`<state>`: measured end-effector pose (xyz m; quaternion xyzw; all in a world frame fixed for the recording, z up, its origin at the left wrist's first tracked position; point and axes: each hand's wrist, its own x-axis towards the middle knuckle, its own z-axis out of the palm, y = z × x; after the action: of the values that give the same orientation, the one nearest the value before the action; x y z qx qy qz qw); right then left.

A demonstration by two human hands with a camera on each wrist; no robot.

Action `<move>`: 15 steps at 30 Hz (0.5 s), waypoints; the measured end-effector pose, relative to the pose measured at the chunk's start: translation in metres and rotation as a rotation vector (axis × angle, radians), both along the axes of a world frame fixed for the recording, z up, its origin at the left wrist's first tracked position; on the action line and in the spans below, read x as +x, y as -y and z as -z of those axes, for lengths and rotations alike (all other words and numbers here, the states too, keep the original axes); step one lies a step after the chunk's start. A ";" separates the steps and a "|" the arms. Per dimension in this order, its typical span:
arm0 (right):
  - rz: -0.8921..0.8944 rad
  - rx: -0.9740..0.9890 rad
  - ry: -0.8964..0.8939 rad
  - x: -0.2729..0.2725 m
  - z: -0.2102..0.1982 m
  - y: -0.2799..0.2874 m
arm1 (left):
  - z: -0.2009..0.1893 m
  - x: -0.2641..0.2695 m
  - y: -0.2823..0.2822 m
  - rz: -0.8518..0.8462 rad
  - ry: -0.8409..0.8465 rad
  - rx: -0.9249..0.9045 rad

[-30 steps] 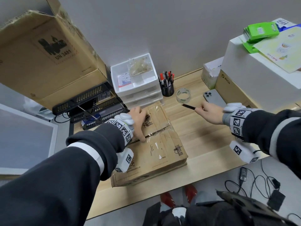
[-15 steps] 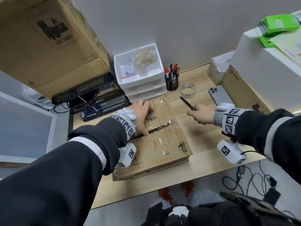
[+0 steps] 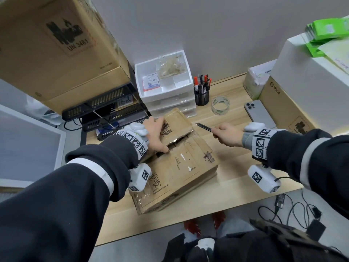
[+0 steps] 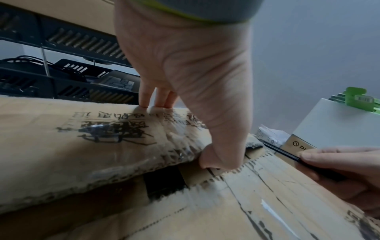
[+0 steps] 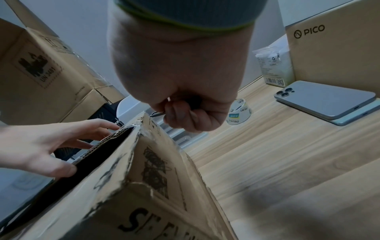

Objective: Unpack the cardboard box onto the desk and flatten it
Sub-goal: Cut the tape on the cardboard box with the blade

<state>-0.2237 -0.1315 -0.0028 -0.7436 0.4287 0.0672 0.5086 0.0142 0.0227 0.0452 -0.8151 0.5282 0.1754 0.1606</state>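
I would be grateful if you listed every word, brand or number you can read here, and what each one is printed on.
"UN 3481": large cardboard box on the left.
"PICO": brown box on the right.
"deli": clear tape roll.
"ST...", cut off: side of the cardboard box being opened.
Unreadable: black characters on its top flap, drawer organiser labels, white packet.

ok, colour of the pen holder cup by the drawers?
Black pen cup, clearest in the head view.

A tape roll (image 3: 220, 105) is seen just right of the pen cup (image 3: 202, 95); a phone (image 3: 259, 114) lies further right.
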 end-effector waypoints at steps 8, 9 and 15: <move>-0.019 -0.054 -0.005 0.015 0.000 -0.009 | 0.001 0.002 0.003 -0.001 0.015 0.022; -0.019 -0.063 0.008 0.016 0.000 -0.009 | 0.001 0.002 0.004 -0.004 0.021 0.030; -0.087 -0.152 0.035 0.006 -0.002 -0.006 | 0.002 0.006 0.011 -0.006 0.045 0.075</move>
<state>-0.2175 -0.1259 -0.0010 -0.7990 0.3909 0.0432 0.4548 0.0197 0.0119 0.0428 -0.8138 0.5152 0.1769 0.2024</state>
